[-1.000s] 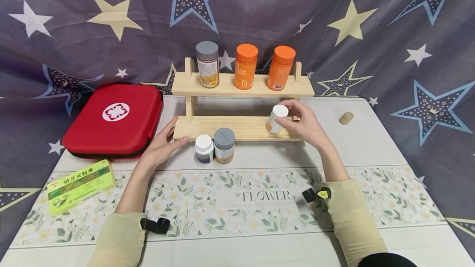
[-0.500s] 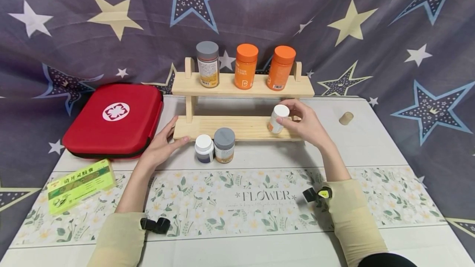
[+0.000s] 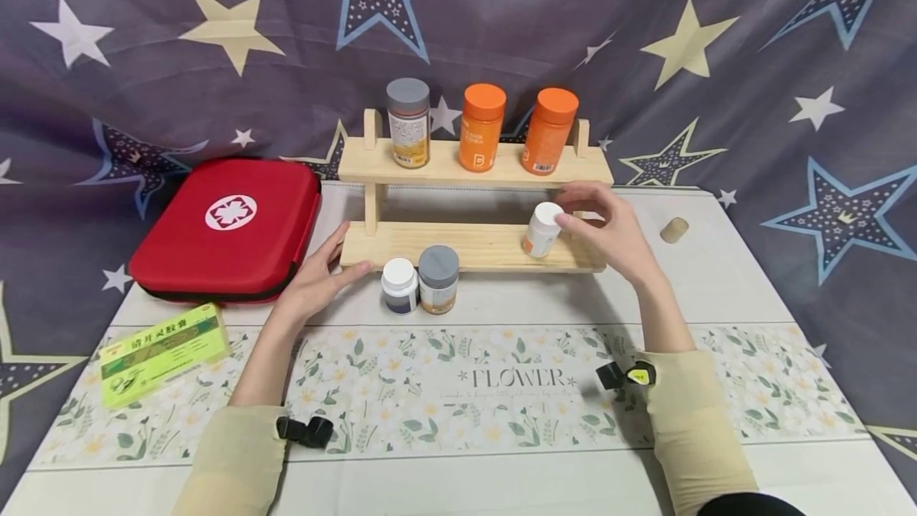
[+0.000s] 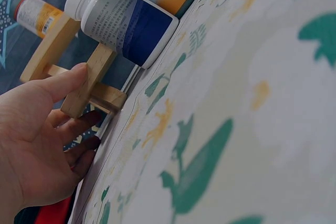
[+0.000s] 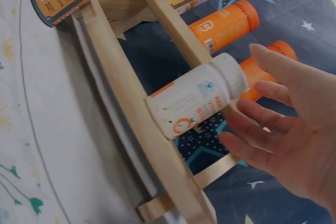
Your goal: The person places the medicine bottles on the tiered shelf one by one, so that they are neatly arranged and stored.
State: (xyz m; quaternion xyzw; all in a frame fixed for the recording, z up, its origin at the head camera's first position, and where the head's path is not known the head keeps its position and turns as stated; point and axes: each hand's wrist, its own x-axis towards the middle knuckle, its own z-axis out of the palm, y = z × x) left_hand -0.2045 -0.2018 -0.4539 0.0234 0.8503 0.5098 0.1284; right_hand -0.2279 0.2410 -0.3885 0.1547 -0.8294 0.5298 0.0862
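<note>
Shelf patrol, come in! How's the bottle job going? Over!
Left grip holding wooden rack. Right grip relaxed beside white bottle on lower shelf. Two bottles out front, left side.

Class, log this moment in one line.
left hand: holds rack; right hand: beside white-orange bottle; bottle: standing on lower shelf

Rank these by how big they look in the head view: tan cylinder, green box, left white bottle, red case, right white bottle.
1. Red case
2. Green box
3. Right white bottle and left white bottle: too alike to rank
4. Tan cylinder
</note>
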